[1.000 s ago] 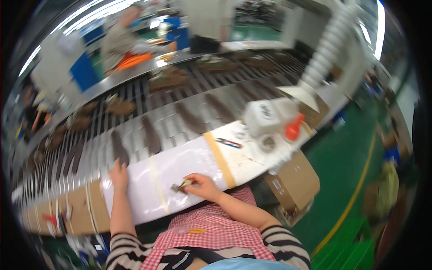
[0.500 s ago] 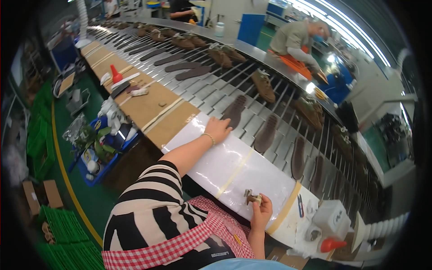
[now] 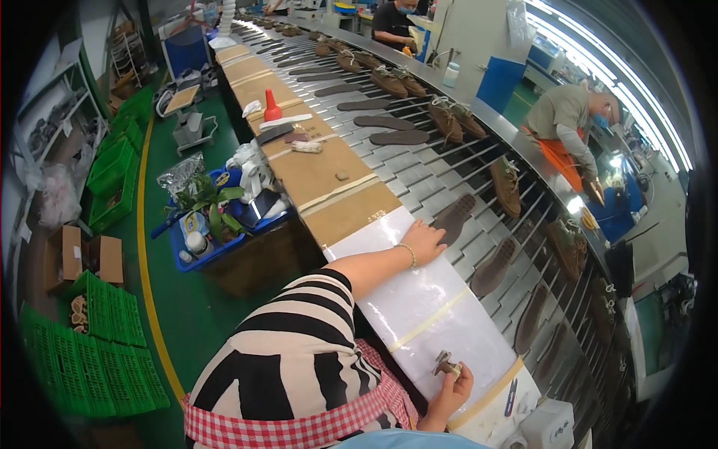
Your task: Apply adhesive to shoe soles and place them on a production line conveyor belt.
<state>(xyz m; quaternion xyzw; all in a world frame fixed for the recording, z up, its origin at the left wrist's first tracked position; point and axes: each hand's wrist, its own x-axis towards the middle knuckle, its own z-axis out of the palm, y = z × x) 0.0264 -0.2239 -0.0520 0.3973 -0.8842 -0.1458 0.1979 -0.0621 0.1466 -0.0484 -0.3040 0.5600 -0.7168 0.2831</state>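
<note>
Factory conveyor (image 3: 479, 172) runs past your white desk (image 3: 419, 299), carrying soles and finished shoes. Your left hand (image 3: 423, 242) lies flat and open at the desk's far edge, just beside a dark sole (image 3: 452, 217) on the rollers, not yet gripping it. Your right hand (image 3: 452, 382) pinches a small brush (image 3: 444, 364) over the desk; no sole lies there yet, so the work looks barely begun.
</note>
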